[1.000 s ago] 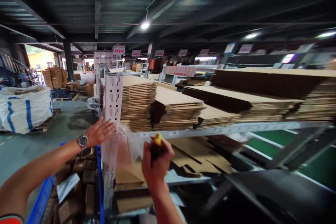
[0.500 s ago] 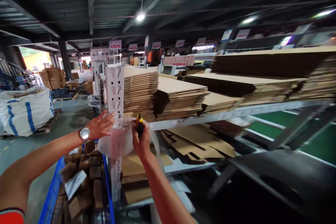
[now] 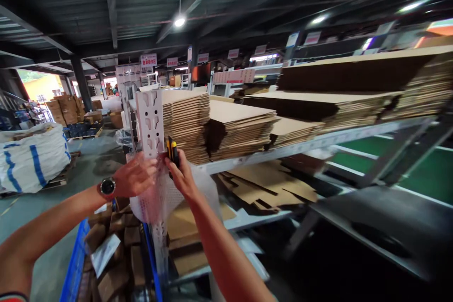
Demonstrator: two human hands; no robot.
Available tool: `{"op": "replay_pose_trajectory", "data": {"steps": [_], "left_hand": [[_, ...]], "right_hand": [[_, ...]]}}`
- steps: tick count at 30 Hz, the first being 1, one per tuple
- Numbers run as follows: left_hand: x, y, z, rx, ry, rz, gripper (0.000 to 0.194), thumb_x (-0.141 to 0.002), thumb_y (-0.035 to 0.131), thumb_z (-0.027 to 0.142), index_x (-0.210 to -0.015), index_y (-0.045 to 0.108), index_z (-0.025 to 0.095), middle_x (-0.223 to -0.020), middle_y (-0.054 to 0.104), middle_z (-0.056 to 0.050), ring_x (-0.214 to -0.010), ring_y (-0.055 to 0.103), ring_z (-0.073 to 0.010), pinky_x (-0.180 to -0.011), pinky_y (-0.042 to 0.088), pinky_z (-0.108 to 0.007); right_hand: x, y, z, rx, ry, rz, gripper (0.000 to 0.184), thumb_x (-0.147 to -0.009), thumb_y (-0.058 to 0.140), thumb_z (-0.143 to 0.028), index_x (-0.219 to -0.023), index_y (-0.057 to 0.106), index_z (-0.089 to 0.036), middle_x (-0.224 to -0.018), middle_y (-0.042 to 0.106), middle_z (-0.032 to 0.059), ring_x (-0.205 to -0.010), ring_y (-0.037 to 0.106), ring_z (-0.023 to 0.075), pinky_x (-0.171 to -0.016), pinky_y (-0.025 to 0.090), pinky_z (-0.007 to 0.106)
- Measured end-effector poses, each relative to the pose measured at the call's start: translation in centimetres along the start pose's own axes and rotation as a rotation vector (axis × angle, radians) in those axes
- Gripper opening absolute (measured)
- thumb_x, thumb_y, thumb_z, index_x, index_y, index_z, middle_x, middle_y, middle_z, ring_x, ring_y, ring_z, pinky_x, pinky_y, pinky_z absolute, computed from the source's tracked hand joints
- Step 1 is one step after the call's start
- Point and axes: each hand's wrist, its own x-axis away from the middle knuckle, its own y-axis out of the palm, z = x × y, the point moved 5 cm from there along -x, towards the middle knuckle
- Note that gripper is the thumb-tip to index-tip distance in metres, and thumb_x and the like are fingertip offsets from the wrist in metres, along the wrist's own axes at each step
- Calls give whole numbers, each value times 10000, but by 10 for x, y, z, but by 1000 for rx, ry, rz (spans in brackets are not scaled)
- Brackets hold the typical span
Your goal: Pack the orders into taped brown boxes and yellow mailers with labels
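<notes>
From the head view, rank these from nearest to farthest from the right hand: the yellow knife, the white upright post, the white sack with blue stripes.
1. Yellow knife: held in the right hand.
2. White upright post: just left of the hand, above it.
3. White sack: far left, on the floor.

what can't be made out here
- Head view: knife blade, hidden by the right hand.
- Head view: bubble wrap edges, clear and blurred against the post.
- Head view: overhead signs, too small to read.
- Head view: left hand fingertips, blurred behind wrap.
</notes>
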Motion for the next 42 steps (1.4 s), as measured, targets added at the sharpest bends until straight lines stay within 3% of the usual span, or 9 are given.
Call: {"op": "replay_pose_trajectory", "data": {"steps": [3,7,11,15,20,26,31,37,42], "left_hand": [[-28,17,-13,98,83,-173,240,-1094,725,110,-1277,826,227,-1284,885,-67,-1620,646,-263,-1513,341,-626],[-50,31,-41,121,72,-363,281,-1087,758,164,-1353,814,236,-1446,839,-97,-1720,532,-323,-1513,262,-728],[-64,33,-50,150,133,-437,618,-942,957,269,-1523,750,226,-1566,777,-139,-1783,422,-373,-1532,94,-735],[-73,39,-52,130,153,-518,753,-846,1037,389,-1515,754,191,-1550,778,-161,-1807,363,-409,-1531,86,-726],[-59,42,-53,86,114,-492,843,-835,1047,496,-1550,736,177,-1746,631,-221,-1808,343,-445,-1515,75,-762],[-27,26,-50,35,122,-417,941,-804,1031,692,-1513,756,137,-1800,562,-283,-1764,428,-457,-1517,53,-735],[-54,27,-58,8,191,-518,767,-775,1089,523,-1420,809,218,-1895,458,-208,-1828,297,-448,-1519,4,-731],[-92,35,-67,56,235,-663,1262,-564,1168,391,-1690,609,278,-1988,215,-205,-1861,151,-453,-1506,85,-759],[-91,46,-70,44,181,-702,1213,-594,1146,447,-1678,624,292,-2012,109,-159,-1866,76,-463,-1499,82,-776]], "right_hand": [[-7,-5,4,-118,75,-20,373,-925,742,-613,-1109,658,-299,-1008,807,21,-912,731,247,-874,638,393],[-1,-11,3,-265,121,16,413,-919,774,-622,-1177,678,-314,-1223,853,67,-1059,812,281,-1025,688,481],[47,-15,7,-225,74,263,416,-990,766,-581,-1282,680,-297,-1338,839,116,-1132,820,301,-1107,665,542],[103,-5,31,-90,80,466,383,-1056,687,-556,-1320,669,-280,-1288,828,132,-1183,774,318,-1111,635,560],[94,5,59,18,72,393,422,-1042,635,-585,-1308,660,-258,-1220,775,121,-1125,721,320,-1093,618,554],[49,-12,52,7,-5,231,322,-1051,619,-511,-1240,677,-256,-1113,769,70,-1010,686,277,-954,613,446],[37,-23,41,-21,-63,139,362,-1043,655,-491,-1303,701,-243,-1193,807,96,-1087,722,286,-1013,618,451],[43,-30,38,-52,-48,93,348,-1037,676,-454,-1295,745,-231,-1224,835,101,-1108,761,288,-1036,649,458],[87,-17,47,13,-23,128,410,-1037,676,-399,-1398,762,-224,-1355,853,130,-1259,791,314,-1149,646,492]]}}
